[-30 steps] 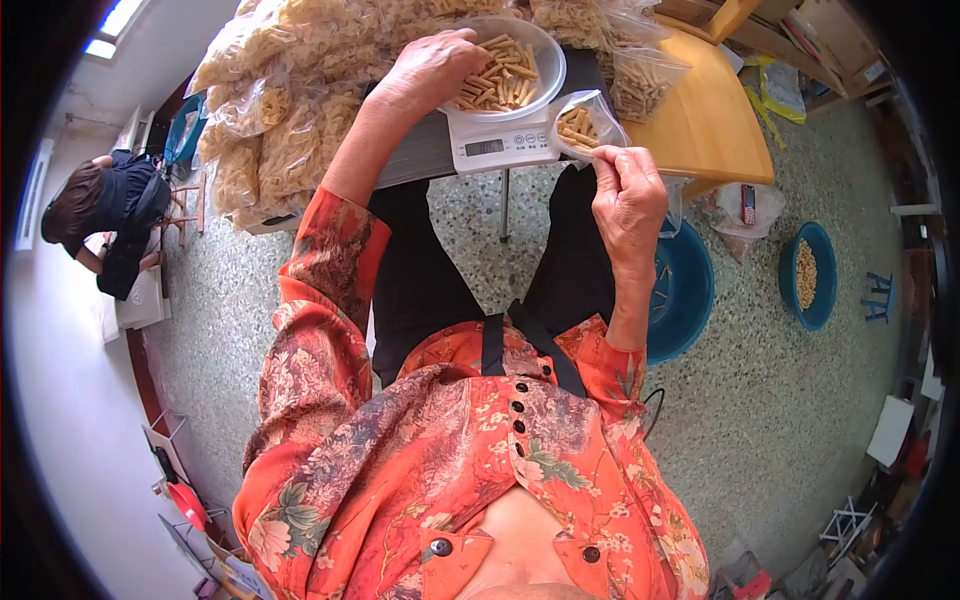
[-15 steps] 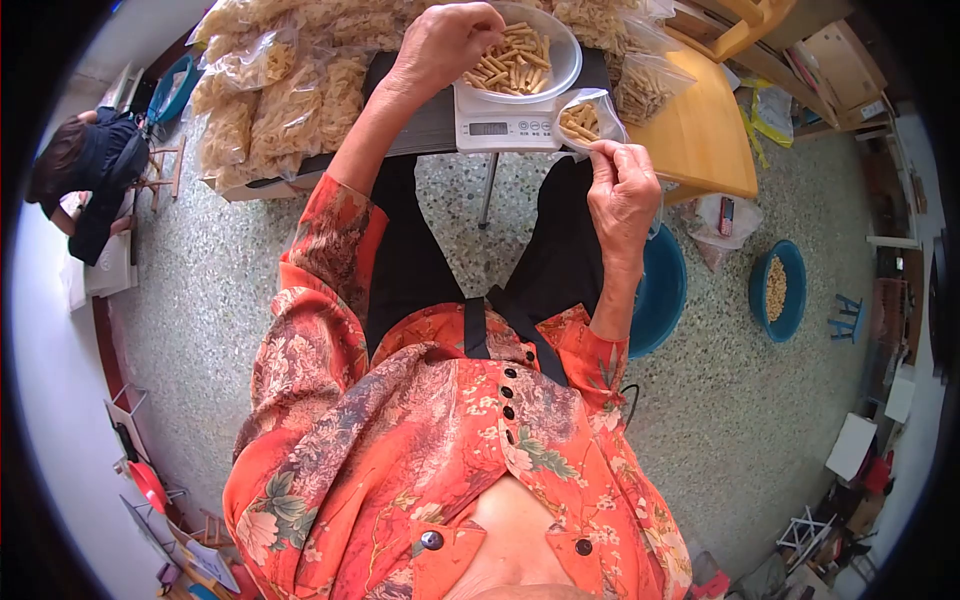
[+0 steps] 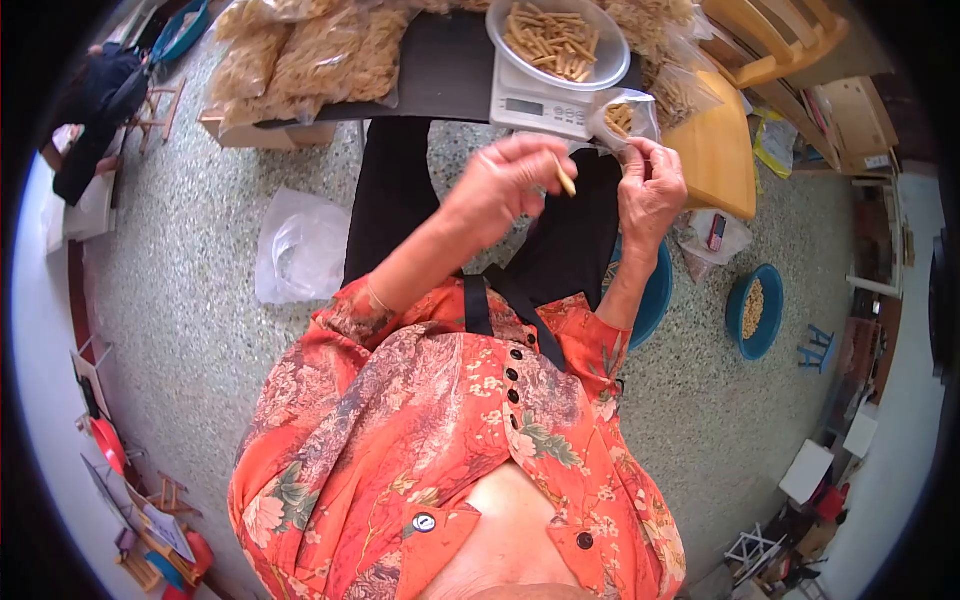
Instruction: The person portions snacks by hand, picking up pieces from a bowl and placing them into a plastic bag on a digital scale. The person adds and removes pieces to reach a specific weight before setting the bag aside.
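My left hand (image 3: 510,178), slightly blurred, is in front of the scale, its fingers closed on a short tan stick (image 3: 566,181). With thumb and fingers pinched, my right hand (image 3: 652,195) grips the edge of a small clear plastic bag (image 3: 644,118). Similar sticks lie inside that bag, which is beside the front right corner of a white digital scale (image 3: 541,112). A round translucent bowl (image 3: 498,36) sits on the scale with many tan sticks in it.
Filled plastic bags (image 3: 330,62) are heaped on the dark table (image 3: 440,95). To the right stands a wooden chair (image 3: 728,150). On the floor are a teal basin (image 3: 770,325) of pale pieces and a plastic bag (image 3: 300,245). Another person (image 3: 105,95) is at the far left.
My left hand has drawn back from the bowl toward me, now with a stick in its fingers. My right hand still holds the small bag. The whole view has shifted somewhat.
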A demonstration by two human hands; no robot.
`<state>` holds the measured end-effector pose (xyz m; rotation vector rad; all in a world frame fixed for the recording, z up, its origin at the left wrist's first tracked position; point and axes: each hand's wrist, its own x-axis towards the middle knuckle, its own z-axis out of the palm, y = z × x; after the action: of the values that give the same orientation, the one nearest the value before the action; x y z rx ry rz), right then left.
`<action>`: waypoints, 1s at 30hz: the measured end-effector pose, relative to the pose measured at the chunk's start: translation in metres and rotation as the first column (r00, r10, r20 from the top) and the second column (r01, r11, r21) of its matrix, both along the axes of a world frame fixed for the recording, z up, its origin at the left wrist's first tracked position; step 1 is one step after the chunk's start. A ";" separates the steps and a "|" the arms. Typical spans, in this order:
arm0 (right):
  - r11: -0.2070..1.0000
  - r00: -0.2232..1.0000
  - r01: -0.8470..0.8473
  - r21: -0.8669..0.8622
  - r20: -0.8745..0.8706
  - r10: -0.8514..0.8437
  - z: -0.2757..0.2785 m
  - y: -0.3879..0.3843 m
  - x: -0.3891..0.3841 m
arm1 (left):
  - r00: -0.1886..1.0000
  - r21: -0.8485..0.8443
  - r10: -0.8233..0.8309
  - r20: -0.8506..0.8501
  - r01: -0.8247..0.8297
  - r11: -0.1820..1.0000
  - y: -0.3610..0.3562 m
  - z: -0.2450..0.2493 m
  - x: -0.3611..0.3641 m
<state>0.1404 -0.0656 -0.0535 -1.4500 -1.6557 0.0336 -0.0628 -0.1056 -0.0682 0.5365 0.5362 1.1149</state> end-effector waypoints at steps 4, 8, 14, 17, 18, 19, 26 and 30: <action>1.000 0.999 0.003 -0.003 -0.034 -0.004 -0.002 0.002 -0.001 | 0.996 -0.285 -0.061 0.062 0.076 0.956 -0.042 -0.051 0.021; 1.000 0.999 0.001 -0.028 -0.048 -0.002 -0.001 -0.001 -0.004 | 0.995 -0.366 -0.075 0.059 0.092 0.926 -0.055 -0.068 0.024; 1.000 0.998 -0.007 -0.019 -0.055 0.006 -0.007 0.006 -0.003 | 0.998 -0.351 -0.043 0.055 0.059 0.934 -0.046 -0.065 0.024; 1.000 0.998 -0.011 -0.014 -0.066 0.010 -0.009 0.006 -0.001 | 0.999 -0.338 -0.047 0.025 0.053 0.940 -0.048 -0.060 0.021; 1.000 0.998 -0.014 -0.004 -0.055 0.014 -0.010 0.006 0.001 | 0.999 -0.331 -0.045 0.024 0.050 0.942 -0.048 -0.060 0.022; 1.000 0.999 -0.012 0.019 -0.048 0.013 -0.012 0.007 0.003 | 0.999 -0.336 -0.047 0.021 0.052 0.941 -0.049 -0.060 0.021; 0.997 0.974 -0.060 -0.050 -0.220 0.047 -0.010 0.019 0.009 | 0.998 -0.328 -0.055 0.009 0.055 0.943 -0.048 -0.061 0.018; 0.997 0.982 -0.069 -0.028 -0.180 0.063 -0.005 0.030 0.008 | 0.997 -0.293 -0.066 0.051 0.078 0.953 -0.050 -0.068 0.020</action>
<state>0.1489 -0.0353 -0.0584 -1.3755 -1.5612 0.2245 -0.0433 -0.1560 -0.1364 0.2702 0.6303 0.9529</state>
